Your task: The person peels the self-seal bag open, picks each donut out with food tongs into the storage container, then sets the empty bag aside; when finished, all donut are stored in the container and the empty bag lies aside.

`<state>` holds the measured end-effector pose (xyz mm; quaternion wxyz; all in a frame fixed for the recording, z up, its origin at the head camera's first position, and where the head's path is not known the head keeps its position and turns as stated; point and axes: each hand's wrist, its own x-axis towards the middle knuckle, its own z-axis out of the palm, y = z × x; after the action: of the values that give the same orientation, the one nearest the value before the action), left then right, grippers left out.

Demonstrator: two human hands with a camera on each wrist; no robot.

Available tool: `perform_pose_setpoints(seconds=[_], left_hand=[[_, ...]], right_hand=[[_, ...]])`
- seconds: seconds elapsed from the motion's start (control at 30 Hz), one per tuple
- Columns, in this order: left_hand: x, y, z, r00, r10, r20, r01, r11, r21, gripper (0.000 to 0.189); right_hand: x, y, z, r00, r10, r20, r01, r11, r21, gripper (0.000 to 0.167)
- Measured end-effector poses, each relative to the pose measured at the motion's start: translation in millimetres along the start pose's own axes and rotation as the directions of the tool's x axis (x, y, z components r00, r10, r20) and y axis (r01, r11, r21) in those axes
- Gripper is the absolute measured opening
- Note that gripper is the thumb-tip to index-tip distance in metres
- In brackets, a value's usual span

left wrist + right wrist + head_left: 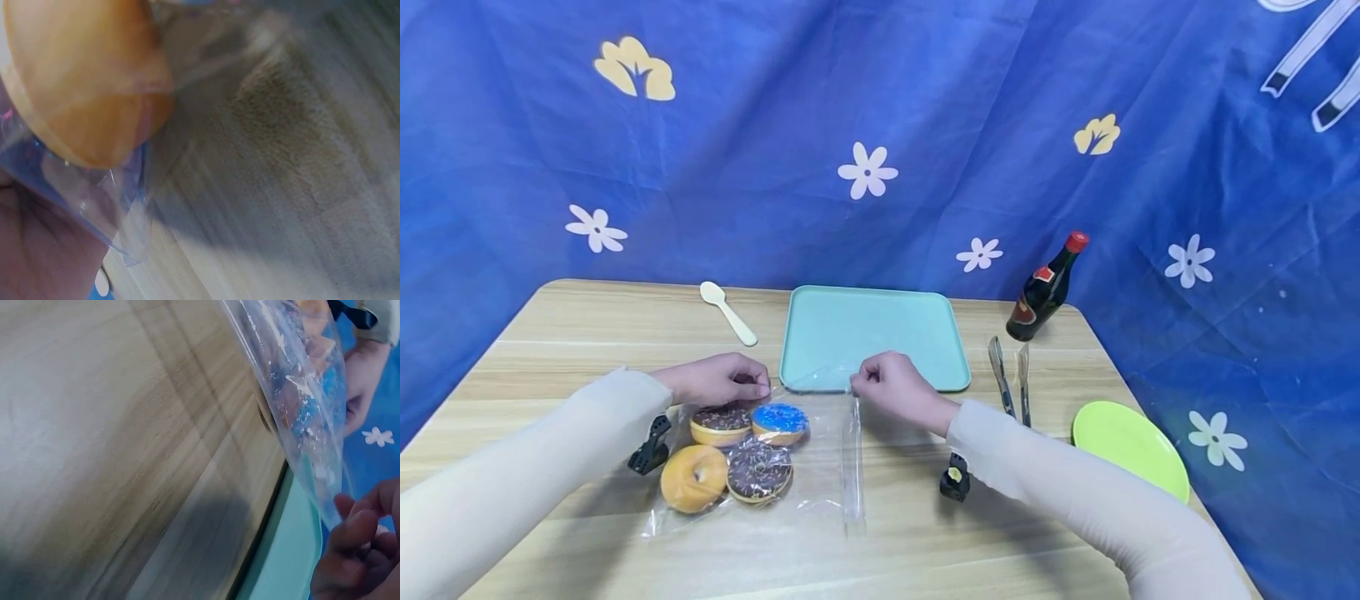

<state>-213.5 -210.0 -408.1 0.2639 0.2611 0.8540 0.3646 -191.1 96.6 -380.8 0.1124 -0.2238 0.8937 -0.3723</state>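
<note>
A clear plastic zip bag (823, 467) lies over the front of the table with several toy doughnuts inside. They are a plain tan doughnut (679, 483), a blue-iced doughnut (780, 419), a dark sprinkled doughnut (760, 473) and another dark doughnut (720, 419) behind it. My left hand (722, 380) pinches the bag's far edge just above the doughnuts. At the far right corner, my right hand (898, 387) pinches the zip end between thumb and finger. The bag film (300, 425) stretches up to that pinch in the right wrist view.
Behind the bag sits a pale teal tray (876, 333). A cream spoon (728, 313) lies at the back left. Metal tongs (1002, 379), a dark bottle (1041, 296) with a red cap, and a lime green plate (1131, 446) stand or lie on the right.
</note>
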Motion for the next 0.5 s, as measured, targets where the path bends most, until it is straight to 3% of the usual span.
perform_pose_setpoints(seconds=[0.2,0.5], left_hand=[[-0.8,0.0,-0.4,1.0,0.013,0.0,-0.013,1.0,0.008,0.015],[-0.7,-1.3,0.2,1.0,0.027,-0.005,-0.027,1.0,0.007,0.015]], right_hand=[[-3.8,13.3,-12.0,0.996,0.006,0.092,-0.017,0.993,0.116,0.032],[-6.4,32.1,-24.1,0.984,-0.007,0.179,-0.021,0.988,0.155,0.033]])
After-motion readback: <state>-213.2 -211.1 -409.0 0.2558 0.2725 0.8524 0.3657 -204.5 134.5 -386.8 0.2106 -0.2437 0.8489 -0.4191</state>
